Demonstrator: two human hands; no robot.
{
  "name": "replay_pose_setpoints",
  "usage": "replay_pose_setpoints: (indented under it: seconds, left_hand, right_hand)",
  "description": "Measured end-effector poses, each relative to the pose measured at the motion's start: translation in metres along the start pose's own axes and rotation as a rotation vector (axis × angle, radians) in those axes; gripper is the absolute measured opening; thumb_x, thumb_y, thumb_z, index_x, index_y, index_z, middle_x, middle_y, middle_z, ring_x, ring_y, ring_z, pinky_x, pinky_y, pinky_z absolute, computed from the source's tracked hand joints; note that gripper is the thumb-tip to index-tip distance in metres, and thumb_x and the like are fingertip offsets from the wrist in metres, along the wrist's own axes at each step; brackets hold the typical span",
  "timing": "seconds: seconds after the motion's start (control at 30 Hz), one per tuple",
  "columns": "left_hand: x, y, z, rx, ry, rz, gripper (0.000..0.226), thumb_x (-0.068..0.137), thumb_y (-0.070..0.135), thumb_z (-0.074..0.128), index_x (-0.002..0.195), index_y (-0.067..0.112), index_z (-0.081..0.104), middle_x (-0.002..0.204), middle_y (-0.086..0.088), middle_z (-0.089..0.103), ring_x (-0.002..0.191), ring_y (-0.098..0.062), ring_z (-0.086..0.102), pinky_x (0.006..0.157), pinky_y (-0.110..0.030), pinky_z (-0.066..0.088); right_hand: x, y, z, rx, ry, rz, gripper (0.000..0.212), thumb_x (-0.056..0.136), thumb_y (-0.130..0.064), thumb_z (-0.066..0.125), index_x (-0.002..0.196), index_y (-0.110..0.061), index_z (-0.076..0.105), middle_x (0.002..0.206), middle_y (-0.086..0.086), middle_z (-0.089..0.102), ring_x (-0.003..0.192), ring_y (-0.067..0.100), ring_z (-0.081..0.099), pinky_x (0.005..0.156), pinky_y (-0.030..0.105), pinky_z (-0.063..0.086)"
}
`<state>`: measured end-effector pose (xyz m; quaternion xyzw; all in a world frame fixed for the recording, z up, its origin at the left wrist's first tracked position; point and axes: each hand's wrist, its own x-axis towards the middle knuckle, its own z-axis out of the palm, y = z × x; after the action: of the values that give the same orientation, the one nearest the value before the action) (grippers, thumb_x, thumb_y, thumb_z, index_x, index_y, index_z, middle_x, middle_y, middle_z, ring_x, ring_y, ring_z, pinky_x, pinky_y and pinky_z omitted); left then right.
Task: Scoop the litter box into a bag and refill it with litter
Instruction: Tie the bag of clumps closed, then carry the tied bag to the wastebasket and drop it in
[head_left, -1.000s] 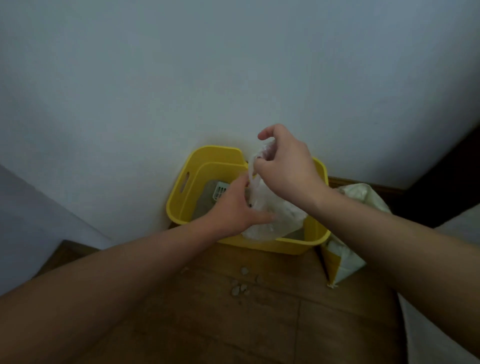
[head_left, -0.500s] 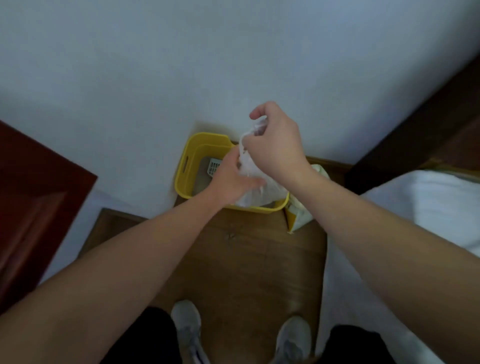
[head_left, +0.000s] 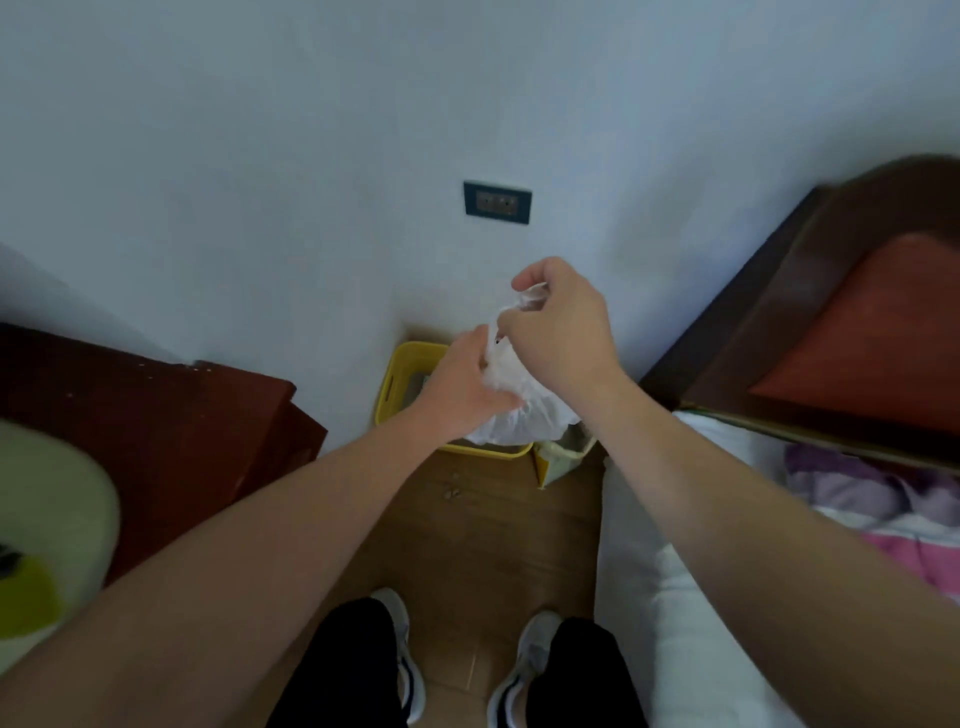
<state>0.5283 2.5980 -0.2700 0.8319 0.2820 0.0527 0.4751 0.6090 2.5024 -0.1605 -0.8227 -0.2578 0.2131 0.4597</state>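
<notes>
Held in the air above the yellow litter box (head_left: 410, 358) on the floor, the white plastic bag (head_left: 519, 410) hangs upright, its gathered neck pinched in the right hand (head_left: 558, 332) while the left hand (head_left: 460, 392) grips just below.

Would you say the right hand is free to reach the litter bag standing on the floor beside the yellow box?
Probably not yet: the right hand is pinching the neck of the white plastic bag, and the person is standing well above the litter bag, though nothing blocks the path.
</notes>
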Motion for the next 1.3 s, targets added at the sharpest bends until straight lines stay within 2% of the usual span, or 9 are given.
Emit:
replay_pose_setpoints:
  seconds: [0.1, 0.27, 0.47, 0.57, 0.77, 0.9, 1.0, 1.23, 1.3]
  left_hand:
    - [-0.021, 0.041, -0.023, 0.018, 0.013, 0.002, 0.071, 0.068, 0.029, 0.086, 0.127, 0.021, 0.047, 0.119, -0.001, 0.055, 0.105, -0.015, 0.056, 0.090, -0.037, 0.053]
    - [-0.051, 0.099, -0.052, 0.036, 0.040, 0.001, 0.074, 0.061, 0.035, 0.085, 0.124, 0.024, 0.049, 0.113, 0.003, 0.060, 0.102, -0.011, 0.059, 0.088, -0.041, 0.056]
    - [-0.076, 0.134, -0.072, 0.055, 0.014, 0.082, 0.071, 0.068, 0.032, 0.086, 0.127, 0.028, 0.048, 0.113, 0.009, 0.061, 0.102, -0.006, 0.058, 0.086, -0.031, 0.056]
    - [-0.084, 0.143, -0.078, 0.040, -0.045, 0.126, 0.063, 0.073, 0.021, 0.085, 0.124, 0.027, 0.048, 0.109, 0.011, 0.058, 0.095, -0.002, 0.056, 0.078, -0.015, 0.047]
    - [-0.093, 0.151, -0.069, 0.075, -0.230, 0.217, 0.062, 0.063, 0.038, 0.082, 0.118, 0.034, 0.052, 0.104, 0.005, 0.062, 0.100, -0.014, 0.062, 0.082, -0.042, 0.059]
    - [-0.113, 0.163, -0.057, 0.153, -0.310, 0.316, 0.063, 0.072, 0.033, 0.079, 0.127, 0.031, 0.047, 0.113, 0.007, 0.058, 0.102, -0.010, 0.058, 0.087, -0.028, 0.053]
    - [-0.131, 0.171, -0.044, 0.116, -0.392, 0.347, 0.065, 0.074, 0.016, 0.082, 0.131, 0.020, 0.049, 0.122, 0.002, 0.059, 0.109, -0.014, 0.059, 0.082, -0.013, 0.045]
    - [-0.191, 0.219, -0.007, 0.145, -0.595, 0.555, 0.060, 0.080, 0.019, 0.077, 0.131, 0.024, 0.046, 0.119, 0.009, 0.054, 0.103, -0.005, 0.052, 0.076, -0.010, 0.041]
    - [-0.212, 0.234, 0.005, 0.140, -0.634, 0.621, 0.060, 0.079, 0.022, 0.077, 0.131, 0.025, 0.046, 0.117, 0.009, 0.054, 0.105, -0.007, 0.054, 0.083, -0.015, 0.044]
  right_hand:
    - [-0.015, -0.042, -0.025, 0.004, -0.009, -0.010, 0.029, 0.079, -0.009, 0.062, 0.104, -0.024, 0.058, 0.092, -0.007, 0.060, 0.081, 0.004, 0.057, 0.060, 0.018, 0.040]
    - [-0.042, -0.097, -0.056, -0.006, -0.034, -0.026, 0.028, 0.081, -0.009, 0.064, 0.103, -0.025, 0.057, 0.089, -0.014, 0.055, 0.079, -0.002, 0.054, 0.059, 0.014, 0.037]
    - [-0.071, -0.132, -0.074, 0.001, 0.001, -0.015, 0.028, 0.082, -0.009, 0.063, 0.105, -0.025, 0.059, 0.090, -0.016, 0.055, 0.081, -0.001, 0.055, 0.060, 0.013, 0.038]
    - [-0.086, -0.141, -0.077, 0.023, 0.081, 0.013, 0.028, 0.081, -0.010, 0.063, 0.104, -0.025, 0.059, 0.093, -0.011, 0.059, 0.085, 0.002, 0.058, 0.065, 0.017, 0.044]
    - [-0.129, -0.150, -0.084, 0.040, 0.288, 0.101, 0.027, 0.080, -0.009, 0.064, 0.101, -0.024, 0.060, 0.089, -0.016, 0.058, 0.086, 0.004, 0.061, 0.072, 0.022, 0.052]
    - [-0.169, -0.151, -0.093, 0.018, 0.441, 0.168, 0.028, 0.076, -0.008, 0.064, 0.099, -0.024, 0.061, 0.087, -0.015, 0.060, 0.081, 0.007, 0.063, 0.073, 0.029, 0.056]
    - [-0.204, -0.149, -0.103, 0.002, 0.541, 0.210, 0.029, 0.077, -0.009, 0.062, 0.101, -0.024, 0.062, 0.088, -0.015, 0.060, 0.080, 0.004, 0.062, 0.069, 0.023, 0.052]
    - [-0.294, -0.145, -0.140, 0.053, 0.761, 0.267, 0.031, 0.077, -0.011, 0.065, 0.101, -0.030, 0.061, 0.084, -0.010, 0.064, 0.081, 0.008, 0.064, 0.065, 0.020, 0.047]
    - [-0.323, -0.143, -0.151, 0.057, 0.824, 0.264, 0.031, 0.078, -0.011, 0.066, 0.102, -0.030, 0.061, 0.080, -0.013, 0.062, 0.077, 0.005, 0.061, 0.063, 0.018, 0.045]
